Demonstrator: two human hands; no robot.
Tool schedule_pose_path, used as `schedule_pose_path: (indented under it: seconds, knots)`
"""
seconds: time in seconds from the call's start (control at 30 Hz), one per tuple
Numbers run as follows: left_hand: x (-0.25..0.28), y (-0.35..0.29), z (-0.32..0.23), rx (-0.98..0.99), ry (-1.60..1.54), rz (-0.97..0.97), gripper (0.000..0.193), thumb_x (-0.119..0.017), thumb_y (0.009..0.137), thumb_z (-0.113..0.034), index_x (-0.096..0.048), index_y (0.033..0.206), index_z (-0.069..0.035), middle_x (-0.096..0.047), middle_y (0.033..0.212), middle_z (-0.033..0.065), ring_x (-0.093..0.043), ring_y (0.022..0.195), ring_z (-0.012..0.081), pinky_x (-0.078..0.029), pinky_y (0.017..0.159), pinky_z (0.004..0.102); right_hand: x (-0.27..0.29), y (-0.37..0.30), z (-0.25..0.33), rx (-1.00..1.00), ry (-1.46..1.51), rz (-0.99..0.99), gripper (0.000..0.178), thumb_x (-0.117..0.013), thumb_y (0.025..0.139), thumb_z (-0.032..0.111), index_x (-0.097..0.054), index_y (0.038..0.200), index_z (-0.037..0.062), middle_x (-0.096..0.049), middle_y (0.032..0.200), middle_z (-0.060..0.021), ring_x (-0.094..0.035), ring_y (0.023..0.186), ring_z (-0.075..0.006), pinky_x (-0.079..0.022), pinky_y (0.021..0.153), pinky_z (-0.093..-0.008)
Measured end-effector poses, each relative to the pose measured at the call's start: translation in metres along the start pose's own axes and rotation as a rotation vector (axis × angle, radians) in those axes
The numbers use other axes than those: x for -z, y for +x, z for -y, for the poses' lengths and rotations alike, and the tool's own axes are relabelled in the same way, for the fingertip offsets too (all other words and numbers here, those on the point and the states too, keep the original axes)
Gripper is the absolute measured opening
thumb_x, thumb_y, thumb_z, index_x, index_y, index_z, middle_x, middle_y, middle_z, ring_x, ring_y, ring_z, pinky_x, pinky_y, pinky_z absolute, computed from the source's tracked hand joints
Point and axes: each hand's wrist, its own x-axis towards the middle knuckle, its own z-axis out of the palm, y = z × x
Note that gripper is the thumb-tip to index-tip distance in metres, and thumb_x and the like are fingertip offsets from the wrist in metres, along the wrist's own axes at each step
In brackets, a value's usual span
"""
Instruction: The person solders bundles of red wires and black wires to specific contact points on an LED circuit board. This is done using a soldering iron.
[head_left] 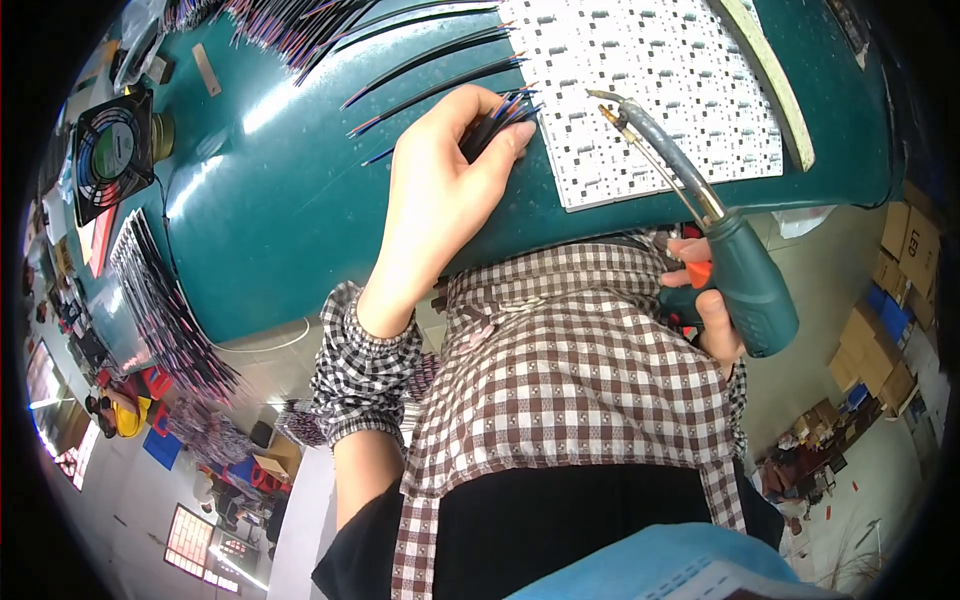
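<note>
Over the green tabletop (270, 240), two bare hands are at work with one soldering gun, one white sheet and one bunch of wires. The left hand (440, 190) has its thumb and forefinger clamped on the bunch of wires (484, 132), whose ends reach the left edge of the white sheet (685, 85). The right hand (713, 312) has its fingers closed round the soldering gun (757, 285), though some are hidden behind it. Two larger wire heaps lie farther off, one at the top (300, 35) and one at the left (170, 310), both too dense to count; beside the latter stands one black-framed fan (113, 155). One pale curved strip (775, 80) lies along the sheet's right side. The wires are black with blue and reddish ends; the sheet carries rows of small dark parts; the gun has a green body, an orange trigger, a bent grey tube and a thin brassy one. Its tip is above the sheet, contact unclear.
</note>
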Motion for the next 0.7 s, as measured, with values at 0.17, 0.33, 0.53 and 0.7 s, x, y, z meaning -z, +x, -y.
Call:
schedule_pose_path:
  seconds: [0.17,0.33,0.53,0.7]
  knots:
    - [-0.002,0.010,0.014,-0.042,0.021,0.004,0.015,-0.071,0.084,-0.010,-0.067,0.092,0.002,-0.064,0.074,-0.0001,-0.054,0.063,0.0042,-0.043,0.058,0.0188,-0.002,0.008,-0.013,-0.024,-0.007,-0.023,0.056,-0.055,0.094,0.037,-0.047,0.125,-0.0091,-0.055,0.117,-0.0188,-0.058,0.110,-0.0293,-0.058,0.076,-0.0337]
    - [-0.006,0.023,0.021,0.072,-0.068,-0.077,0.014,-0.067,0.075,-0.009,-0.063,0.079,0.005,-0.062,0.067,0.0039,-0.054,0.063,0.0057,-0.045,0.057,0.0236,-0.008,0.016,-0.016,-0.038,-0.072,-0.019,0.058,-0.055,0.094,0.038,-0.047,0.125,-0.0098,-0.056,0.115,-0.0211,-0.060,0.106,-0.0292,-0.058,0.075,-0.0328]
    - [-0.008,0.031,0.019,0.126,0.000,-0.050,0.013,-0.070,0.078,-0.010,-0.066,0.080,0.002,-0.063,0.071,-0.0010,-0.054,0.064,0.0030,-0.044,0.059,0.0190,-0.006,0.016,-0.023,-0.059,-0.067,-0.040,0.054,-0.057,0.092,0.036,-0.050,0.121,-0.0095,-0.057,0.112,-0.0211,-0.062,0.100,-0.0285,-0.057,0.076,-0.0329]
    - [-0.008,0.037,0.020,0.094,0.062,-0.034,0.015,-0.070,0.075,-0.013,-0.065,0.078,0.002,-0.061,0.069,-0.0028,-0.051,0.063,0.0023,-0.042,0.058,0.0187,0.003,0.014,-0.029,-0.062,-0.049,0.054,0.049,-0.058,0.093,0.034,-0.052,0.118,-0.0077,-0.057,0.111,-0.0205,-0.059,0.103,-0.0273,-0.056,0.080,-0.0361]
